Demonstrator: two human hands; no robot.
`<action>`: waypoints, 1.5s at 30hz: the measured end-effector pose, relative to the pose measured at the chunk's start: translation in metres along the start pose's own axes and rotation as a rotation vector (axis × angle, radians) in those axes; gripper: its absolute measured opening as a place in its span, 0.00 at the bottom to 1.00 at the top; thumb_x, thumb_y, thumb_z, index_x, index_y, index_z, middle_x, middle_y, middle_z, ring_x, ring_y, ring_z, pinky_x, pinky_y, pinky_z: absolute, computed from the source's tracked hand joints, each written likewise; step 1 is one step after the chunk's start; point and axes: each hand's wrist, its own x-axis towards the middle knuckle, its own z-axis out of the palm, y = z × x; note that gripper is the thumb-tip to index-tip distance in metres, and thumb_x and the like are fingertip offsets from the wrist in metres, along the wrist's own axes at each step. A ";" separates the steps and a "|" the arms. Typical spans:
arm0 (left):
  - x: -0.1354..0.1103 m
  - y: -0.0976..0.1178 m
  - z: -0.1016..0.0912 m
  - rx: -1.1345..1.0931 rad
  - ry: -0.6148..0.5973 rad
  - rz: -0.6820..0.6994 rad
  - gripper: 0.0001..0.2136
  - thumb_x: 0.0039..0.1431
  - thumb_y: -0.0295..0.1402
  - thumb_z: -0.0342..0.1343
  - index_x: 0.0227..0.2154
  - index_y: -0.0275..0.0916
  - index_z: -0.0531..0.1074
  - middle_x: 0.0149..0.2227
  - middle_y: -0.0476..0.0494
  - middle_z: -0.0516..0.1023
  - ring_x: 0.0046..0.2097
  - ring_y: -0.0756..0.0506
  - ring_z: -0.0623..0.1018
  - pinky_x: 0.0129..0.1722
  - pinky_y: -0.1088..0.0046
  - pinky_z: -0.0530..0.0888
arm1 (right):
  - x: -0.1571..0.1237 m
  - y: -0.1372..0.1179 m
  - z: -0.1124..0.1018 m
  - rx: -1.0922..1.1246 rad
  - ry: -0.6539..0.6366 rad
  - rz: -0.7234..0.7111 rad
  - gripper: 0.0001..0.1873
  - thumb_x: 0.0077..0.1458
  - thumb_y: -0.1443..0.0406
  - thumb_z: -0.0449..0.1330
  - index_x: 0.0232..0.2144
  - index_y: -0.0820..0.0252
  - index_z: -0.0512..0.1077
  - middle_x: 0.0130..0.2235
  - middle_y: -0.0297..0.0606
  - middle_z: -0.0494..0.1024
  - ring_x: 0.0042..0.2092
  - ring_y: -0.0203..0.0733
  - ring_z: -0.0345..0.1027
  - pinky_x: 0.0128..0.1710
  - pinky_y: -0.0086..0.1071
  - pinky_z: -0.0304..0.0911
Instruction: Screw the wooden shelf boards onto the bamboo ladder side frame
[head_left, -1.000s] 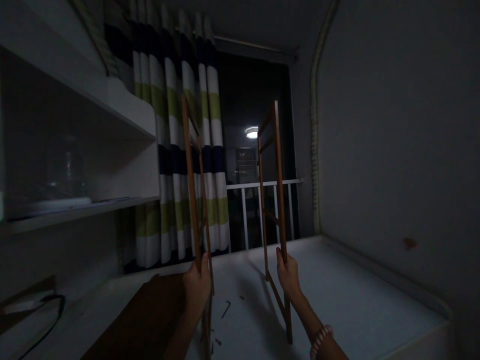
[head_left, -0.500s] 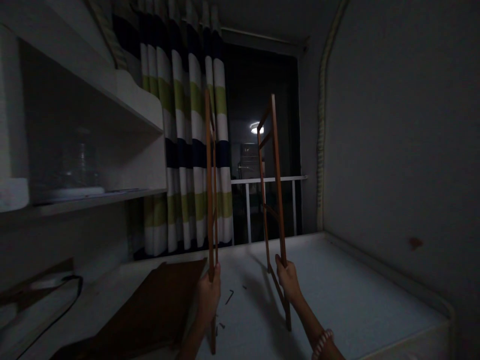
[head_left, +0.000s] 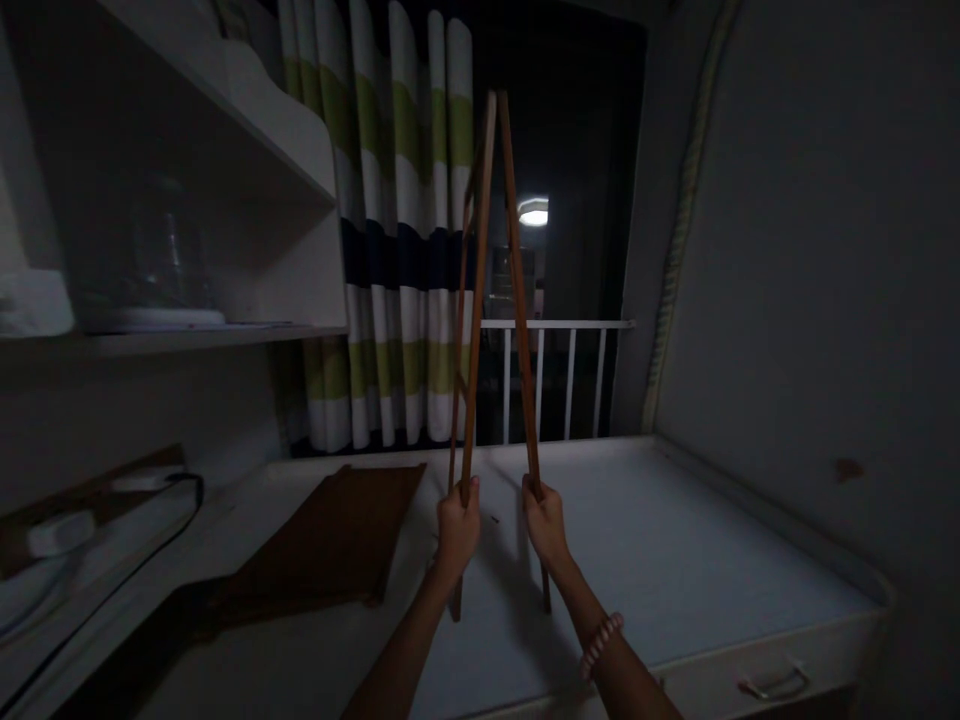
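Observation:
My left hand (head_left: 456, 527) is closed around the lower part of a slim wooden frame (head_left: 478, 320) with thin crossbars. A second wooden frame (head_left: 519, 300) is gripped low on its upright by my right hand (head_left: 546, 524). Both frames stand upright on the white tabletop (head_left: 637, 540), leaning together so that their tops meet or nearly meet and the feet stay apart. Whether the tops touch, I cannot tell. A small dark piece (head_left: 495, 519) lies on the surface between my hands. Left of my left hand lies a flat brown panel (head_left: 330, 530).
White shelving (head_left: 300, 333) overhangs the left side, with a clear container (head_left: 169, 250) on it. A power strip (head_left: 142, 478) with a black cord lies below. Behind are a striped curtain (head_left: 409, 330) and a white railing (head_left: 555, 325). A drawer handle (head_left: 776, 686) shows at front right.
My hands have come closer together, and the tops of the two frames have swung inward from wide apart to an A shape. The view has shifted, showing the drawer front.

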 end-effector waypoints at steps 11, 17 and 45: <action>-0.002 -0.005 -0.006 0.036 0.005 0.020 0.16 0.52 0.41 0.40 0.14 0.39 0.57 0.13 0.53 0.58 0.18 0.52 0.63 0.19 0.77 0.59 | 0.003 0.008 -0.017 -0.108 0.050 0.027 0.21 0.48 0.51 0.45 0.16 0.61 0.57 0.14 0.27 0.53 0.17 0.29 0.47 0.15 0.25 0.44; 0.006 -0.019 -0.024 0.048 0.067 -0.014 0.17 0.52 0.42 0.40 0.14 0.38 0.58 0.13 0.53 0.58 0.18 0.52 0.64 0.19 0.78 0.60 | 0.002 0.004 -0.033 -0.195 0.099 -0.019 0.20 0.50 0.52 0.43 0.16 0.60 0.55 0.13 0.28 0.54 0.16 0.30 0.49 0.15 0.25 0.46; 0.023 -0.034 -0.061 0.034 -0.016 -0.061 0.21 0.45 0.50 0.44 0.14 0.36 0.64 0.13 0.50 0.65 0.19 0.49 0.67 0.19 0.76 0.65 | 0.014 0.019 -0.039 -0.238 0.112 -0.146 0.23 0.49 0.52 0.45 0.20 0.65 0.67 0.16 0.38 0.66 0.19 0.39 0.57 0.20 0.29 0.51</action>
